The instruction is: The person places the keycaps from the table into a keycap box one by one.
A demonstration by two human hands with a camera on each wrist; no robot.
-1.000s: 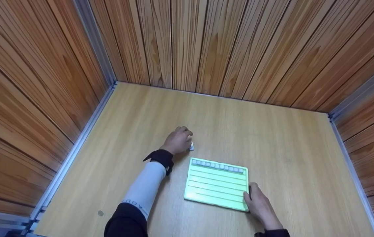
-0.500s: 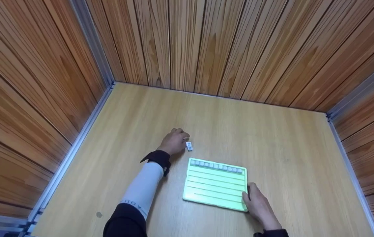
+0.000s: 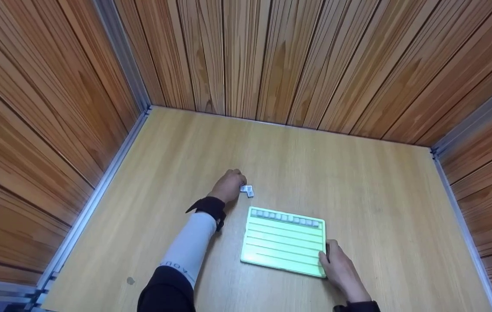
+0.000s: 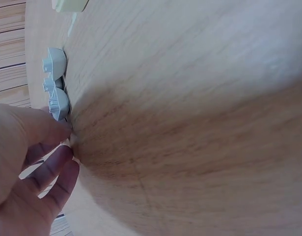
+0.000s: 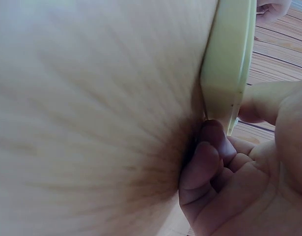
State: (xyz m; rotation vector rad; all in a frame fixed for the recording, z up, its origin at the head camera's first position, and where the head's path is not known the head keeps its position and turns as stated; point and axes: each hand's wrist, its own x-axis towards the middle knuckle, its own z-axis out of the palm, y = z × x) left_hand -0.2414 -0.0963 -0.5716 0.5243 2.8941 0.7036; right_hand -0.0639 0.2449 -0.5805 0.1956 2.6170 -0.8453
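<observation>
My left hand [image 3: 227, 186] has its fingers bent down at the table, thumb and fingertips together at the left end of a few small pale keycaps [image 3: 249, 191]. Close up in the left wrist view, keycaps [image 4: 56, 104] lie beside the thumb with stem-like bumps upward; the one at the fingertips is mostly hidden. A light green grooved tray [image 3: 285, 248] lies nearer the body, its far groove lined with several pale keycaps [image 3: 285, 218]. My right hand [image 3: 342, 268] grips the tray's right edge, thumb on top, other fingers curled against its side [image 5: 224, 73].
The wooden tabletop [image 3: 337, 182] is bounded by plank walls [image 3: 246, 56] at back and sides, with metal rails [image 3: 98, 190] along the edges. A small grey spot [image 3: 130, 281] marks the table at front left.
My left hand has shifted slightly left, and more of the pale keycaps show at its fingertips. The right hand and the tray have stayed in place.
</observation>
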